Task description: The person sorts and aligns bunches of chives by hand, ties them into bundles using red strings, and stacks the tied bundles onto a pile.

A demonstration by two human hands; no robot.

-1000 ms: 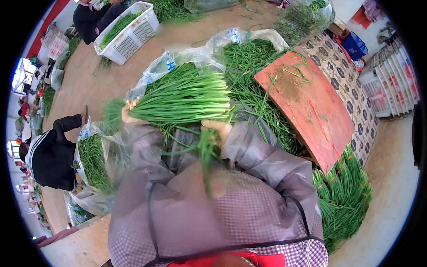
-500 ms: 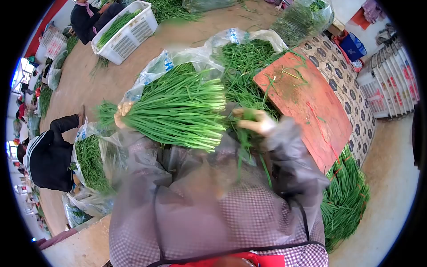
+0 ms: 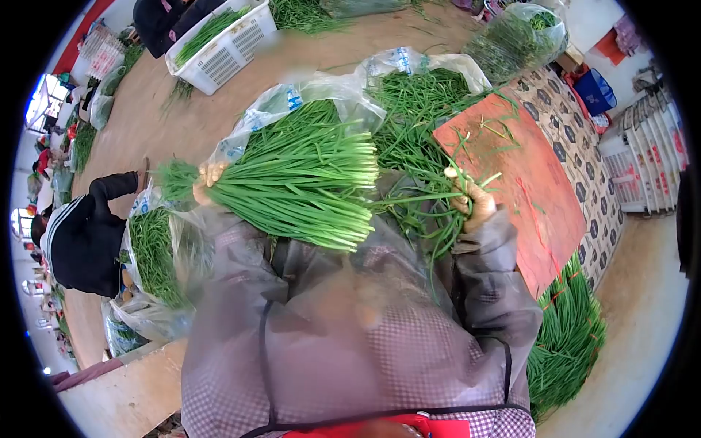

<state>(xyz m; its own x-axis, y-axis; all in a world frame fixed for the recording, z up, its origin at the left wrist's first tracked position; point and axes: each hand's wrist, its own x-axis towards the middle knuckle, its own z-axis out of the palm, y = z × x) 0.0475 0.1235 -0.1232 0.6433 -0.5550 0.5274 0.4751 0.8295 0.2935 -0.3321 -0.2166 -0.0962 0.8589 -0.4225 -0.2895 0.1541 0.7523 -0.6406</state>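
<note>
Right hand (image 3: 476,206) shifted rightward | red board (image 3: 529,193) alongside | white crates (image 3: 646,157) beyond

Brown floor (image 3: 146,117) is spreading out beyond the red board (image 3: 544,212), hexagon-patterned sheeting (image 3: 580,164) is running along its right edge, white wall (image 3: 595,18) is showing past that, and bright windows (image 3: 47,102) are glowing way off to its left.

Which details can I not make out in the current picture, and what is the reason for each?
Head view: palm of the left hand, hidden by the green bunch it holds.
Head view: what supports the red board, hidden by the board itself.
Head view: head of the person beside the white crate, cut off by the top edge.
Head view: actions of the distant people, too small.
</note>
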